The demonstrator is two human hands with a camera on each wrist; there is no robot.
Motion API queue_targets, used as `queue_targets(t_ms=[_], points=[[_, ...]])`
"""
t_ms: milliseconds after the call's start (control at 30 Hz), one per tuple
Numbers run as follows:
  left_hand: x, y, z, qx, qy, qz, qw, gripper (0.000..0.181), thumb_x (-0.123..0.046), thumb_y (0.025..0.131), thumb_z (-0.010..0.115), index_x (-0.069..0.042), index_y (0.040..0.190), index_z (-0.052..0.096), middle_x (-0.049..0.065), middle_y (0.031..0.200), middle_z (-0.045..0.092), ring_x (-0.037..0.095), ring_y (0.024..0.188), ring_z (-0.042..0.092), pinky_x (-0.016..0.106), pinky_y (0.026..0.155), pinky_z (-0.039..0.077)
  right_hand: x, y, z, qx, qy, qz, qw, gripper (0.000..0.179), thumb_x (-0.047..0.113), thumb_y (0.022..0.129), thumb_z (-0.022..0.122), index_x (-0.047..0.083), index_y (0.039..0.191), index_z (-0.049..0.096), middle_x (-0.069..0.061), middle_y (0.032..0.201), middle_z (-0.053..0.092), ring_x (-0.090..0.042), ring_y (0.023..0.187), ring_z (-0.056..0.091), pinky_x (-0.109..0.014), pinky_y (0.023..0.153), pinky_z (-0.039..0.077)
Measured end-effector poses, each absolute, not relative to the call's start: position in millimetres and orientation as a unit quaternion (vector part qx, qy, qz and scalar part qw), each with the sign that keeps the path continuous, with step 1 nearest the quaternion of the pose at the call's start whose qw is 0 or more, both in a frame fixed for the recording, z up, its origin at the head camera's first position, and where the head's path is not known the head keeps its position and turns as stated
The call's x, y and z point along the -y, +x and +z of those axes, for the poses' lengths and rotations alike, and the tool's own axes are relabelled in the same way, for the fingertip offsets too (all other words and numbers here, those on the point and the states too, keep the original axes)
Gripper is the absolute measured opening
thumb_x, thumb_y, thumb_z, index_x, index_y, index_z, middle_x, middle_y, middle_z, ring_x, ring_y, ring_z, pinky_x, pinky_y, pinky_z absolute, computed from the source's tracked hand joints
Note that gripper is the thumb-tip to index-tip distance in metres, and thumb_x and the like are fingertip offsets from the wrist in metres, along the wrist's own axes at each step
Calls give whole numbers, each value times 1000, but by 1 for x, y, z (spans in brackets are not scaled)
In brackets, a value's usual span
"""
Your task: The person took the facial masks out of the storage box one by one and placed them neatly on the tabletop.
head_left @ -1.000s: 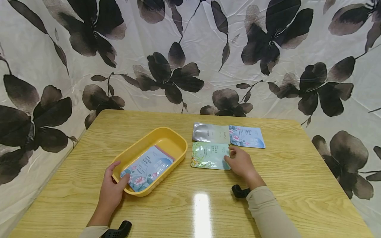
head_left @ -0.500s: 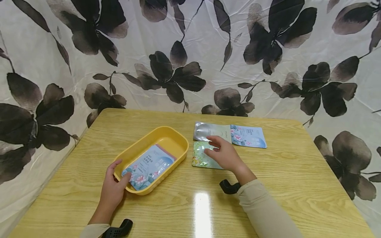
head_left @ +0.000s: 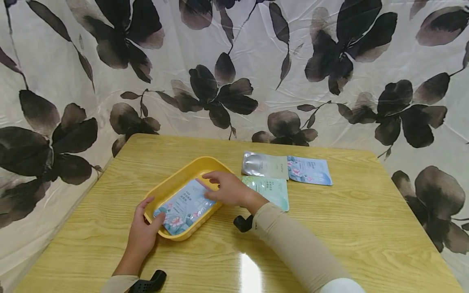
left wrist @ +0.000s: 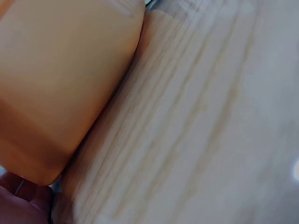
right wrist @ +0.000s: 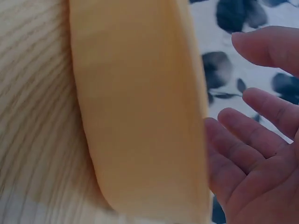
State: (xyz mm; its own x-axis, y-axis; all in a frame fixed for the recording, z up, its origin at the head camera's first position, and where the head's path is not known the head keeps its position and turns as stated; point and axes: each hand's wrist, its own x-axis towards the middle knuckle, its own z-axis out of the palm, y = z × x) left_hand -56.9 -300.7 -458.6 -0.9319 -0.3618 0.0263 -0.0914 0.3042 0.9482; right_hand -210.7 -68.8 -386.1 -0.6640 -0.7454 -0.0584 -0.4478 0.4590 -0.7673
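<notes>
A yellow plastic basket (head_left: 153, 195) lies at a slant on the table in the head view. Inside it is a blue floral sheet mask packet (head_left: 183, 203), and the pink edge of another packet (head_left: 203, 184) shows beneath. My left hand (head_left: 144, 230) grips the basket's near-left end, thumb over the rim and fingers outside. Over the basket's right side hovers my right hand (head_left: 231, 188), fingers spread. In the right wrist view that hand holds nothing beside the basket wall (right wrist: 140, 116). A green sheet mask packet (head_left: 275, 189) lies partly hidden behind the right wrist.
Behind the green packet lies a silver sheet mask packet (head_left: 265, 165), with a blue floral packet (head_left: 309, 170) at its right. The wooden table (head_left: 348, 219) ends at a floral cloth backdrop (head_left: 278, 81). Black wrist cameras (head_left: 148, 283) extend from both sleeves.
My right hand has left the green packet's right edge and moved left across it to above the basket. The packets stay in place. My left hand keeps its grip on the basket.
</notes>
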Motion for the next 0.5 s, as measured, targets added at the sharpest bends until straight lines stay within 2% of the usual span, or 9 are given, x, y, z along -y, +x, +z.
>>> queue_targets(t_ms=[267, 500], points=[[300, -58, -460, 805, 144, -563, 124, 60, -11, 102, 54, 0, 152, 23, 28, 147, 34, 33, 126, 43, 2, 84, 35, 94, -216, -390, -852, -367, -303, 215, 57, 25, 94, 71, 13, 146, 52, -5, 144, 54, -19, 129, 52, -29, 103, 42], [299, -58, -460, 807, 140, -560, 127, 60, -10, 102, 54, 1, 151, 23, 28, 144, 35, 34, 122, 45, 3, 82, 38, 103, -217, -391, -871, -369, -232, 228, 57, 25, 93, 71, 13, 146, 52, -4, 144, 55, -16, 127, 52, -26, 104, 39]])
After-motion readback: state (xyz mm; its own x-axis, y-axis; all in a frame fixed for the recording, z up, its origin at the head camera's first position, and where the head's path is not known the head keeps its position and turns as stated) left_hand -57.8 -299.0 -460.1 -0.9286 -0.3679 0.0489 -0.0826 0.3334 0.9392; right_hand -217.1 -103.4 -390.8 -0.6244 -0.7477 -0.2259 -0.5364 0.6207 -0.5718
